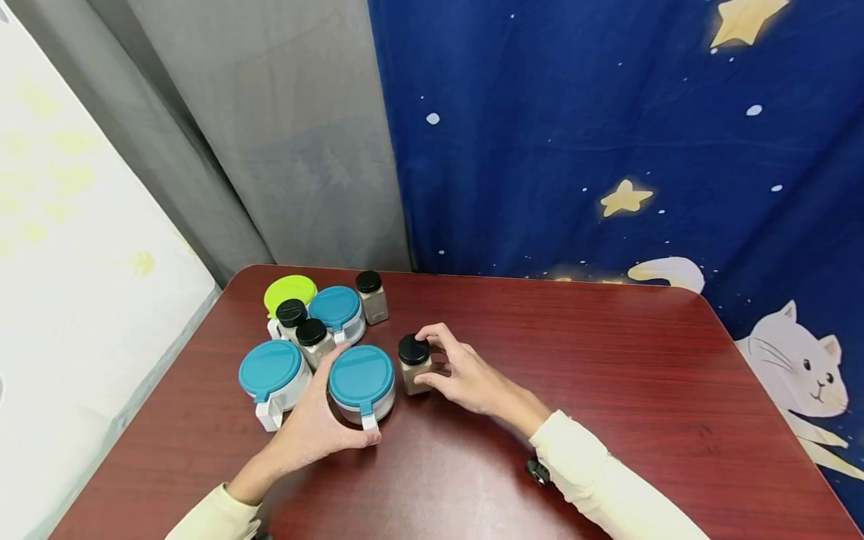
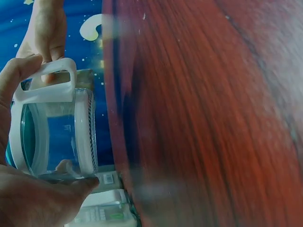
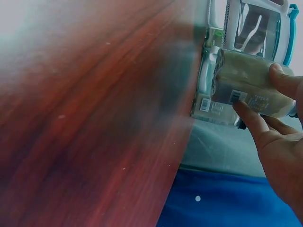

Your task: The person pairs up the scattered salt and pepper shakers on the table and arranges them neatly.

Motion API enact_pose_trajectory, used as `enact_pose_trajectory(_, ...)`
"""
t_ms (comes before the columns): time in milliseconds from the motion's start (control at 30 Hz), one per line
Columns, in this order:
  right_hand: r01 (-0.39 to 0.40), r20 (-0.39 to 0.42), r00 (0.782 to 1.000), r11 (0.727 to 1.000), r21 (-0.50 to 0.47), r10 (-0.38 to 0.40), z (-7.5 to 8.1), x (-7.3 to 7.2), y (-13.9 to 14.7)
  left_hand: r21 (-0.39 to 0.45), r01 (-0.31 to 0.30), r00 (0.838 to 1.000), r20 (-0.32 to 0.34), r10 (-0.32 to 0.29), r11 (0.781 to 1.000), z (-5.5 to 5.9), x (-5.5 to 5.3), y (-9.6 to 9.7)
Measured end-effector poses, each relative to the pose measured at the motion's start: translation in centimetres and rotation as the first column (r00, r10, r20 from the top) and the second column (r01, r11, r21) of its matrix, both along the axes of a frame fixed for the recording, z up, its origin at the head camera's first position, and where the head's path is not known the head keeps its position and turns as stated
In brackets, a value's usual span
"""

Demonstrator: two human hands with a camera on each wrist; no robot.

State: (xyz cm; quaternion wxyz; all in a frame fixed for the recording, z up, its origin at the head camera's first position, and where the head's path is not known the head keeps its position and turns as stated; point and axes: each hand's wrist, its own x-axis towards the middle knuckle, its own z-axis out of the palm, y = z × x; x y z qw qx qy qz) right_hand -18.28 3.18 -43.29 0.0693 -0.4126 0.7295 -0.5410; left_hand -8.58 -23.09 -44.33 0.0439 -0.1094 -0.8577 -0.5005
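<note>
My left hand grips a clear jar with a blue lid and a white handle, thumb at the handle and fingers on the far side. Just right of it, my right hand holds a square spice jar with a black cap between thumb and fingers. Pale contents and a barcode label show on that spice jar in the right wrist view. The two held jars are side by side, both upright in the head view.
Left of the hands stand another blue-lidded jar and two black-capped spice jars. Behind are a green-lidded jar, a blue-lidded one and a spice jar. The reddish-brown table meets curtains at its back edge.
</note>
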Motion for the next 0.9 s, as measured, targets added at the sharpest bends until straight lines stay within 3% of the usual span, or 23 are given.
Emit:
enact_pose_trajectory(400,0.029,0.041,0.999,1.0,0.011,-0.03,-0.3,1.3,3.1,0.027,0.101,0.995,0.014,-0.101,0.995,0.2,-0.7,1.2)
enact_pose_trajectory(667,0.137,0.044,0.99,0.991,-0.003,-0.137,-0.8,3.0,5.8,0.013,0.124,0.992,-0.005,-0.124,0.992,0.1,-1.3,2.5)
enact_pose_trajectory(900,0.207,0.007,0.978,0.978,-0.009,-0.207,-1.0,3.5,7.9,0.04,0.163,0.987,0.008,-0.163,0.986,-0.1,-1.7,3.7)
